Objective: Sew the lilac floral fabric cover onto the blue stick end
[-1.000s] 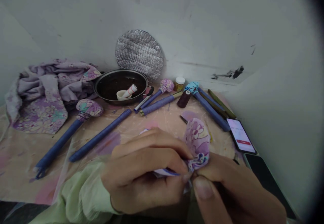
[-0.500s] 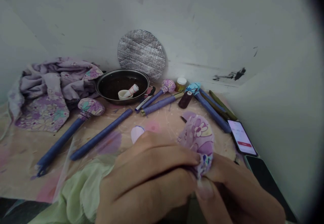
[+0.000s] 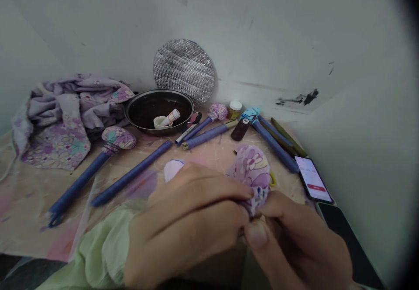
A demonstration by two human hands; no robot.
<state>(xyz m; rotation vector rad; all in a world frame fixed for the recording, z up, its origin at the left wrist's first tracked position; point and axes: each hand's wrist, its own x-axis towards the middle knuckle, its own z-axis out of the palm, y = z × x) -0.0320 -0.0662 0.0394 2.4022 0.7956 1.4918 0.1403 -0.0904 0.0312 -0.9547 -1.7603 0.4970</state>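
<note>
A puffed bundle of purple floral cloth (image 3: 251, 163) rises between my two hands, its gathered edge flecked with blue. My left hand (image 3: 193, 220) is closed around the lower part of this bundle, knuckles toward the camera. Thumb and forefinger of my right hand (image 3: 294, 237) pinch together at the gathered edge, touching the cloth. Whether a needle or thread is also between them is hidden. Behind the bundle, a bit of a yellow loop (image 3: 273, 178) shows, perhaps a scissors handle. A pale round piece (image 3: 173, 169) peeks out past my left hand.
Left lie a cloth-headed blue stick (image 3: 85, 172), a plain blue stick (image 3: 132, 173) and crumpled floral fabric (image 3: 57, 146). Behind are a black pan (image 3: 140, 126), a foil disc (image 3: 185, 69), a dark thread spool (image 3: 240, 130) and a jar (image 3: 234, 110). Phones (image 3: 312, 178) lie right, beside the wall.
Both hands and the cloth bundle have shifted slightly left. The yellow loop now shows beside the bundle, and more of the right fingers' pinch is visible.
</note>
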